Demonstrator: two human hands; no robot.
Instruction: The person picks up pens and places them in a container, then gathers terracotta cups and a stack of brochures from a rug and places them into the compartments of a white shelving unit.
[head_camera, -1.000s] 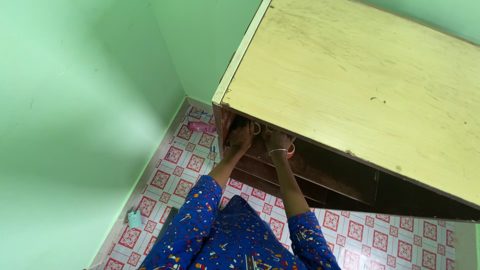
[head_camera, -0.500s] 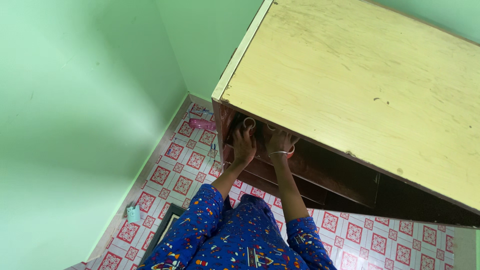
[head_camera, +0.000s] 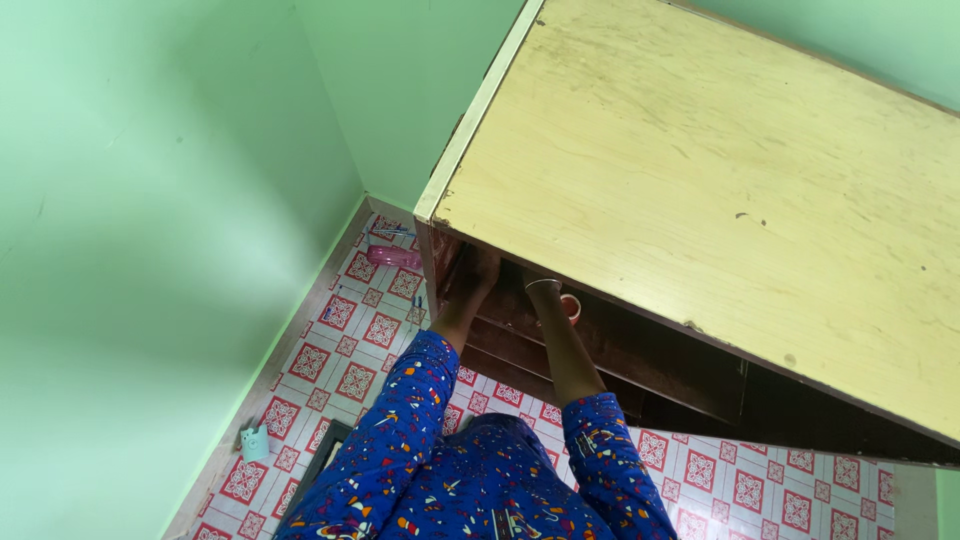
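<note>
Nearest the camera are the person's two blue patterned sleeves (head_camera: 400, 430), reaching up and away toward the tall wooden cupboard with a pale yellow scratched top (head_camera: 720, 190). Both forearms pass under the front edge of that top into the dark brown upper shelf (head_camera: 520, 320).

The left hand (head_camera: 480, 268) is at the cupboard's left corner, just under the top; only its back and wrist show, the fingers are swallowed by shadow, so I cannot tell whether it is spread or closed on anything. The right hand (head_camera: 535, 280) is almost wholly hidden by the top's edge; a thin metal bangle (head_camera: 543, 284) marks the wrist, and its grip cannot be made out either.

Just right of the right wrist, on the upper shelf, sits a small orange cup with a pale rim (head_camera: 570, 305). It is partly covered by the arm, seems to stand upright with its mouth toward the camera, and whether the hand touches it cannot be told.

Left of the cupboard, on the red-and-white patterned floor tiles (head_camera: 350, 340), lies a pink plastic box (head_camera: 392, 256), near the green wall (head_camera: 150, 250). The lower shelves are too dark to read.
</note>
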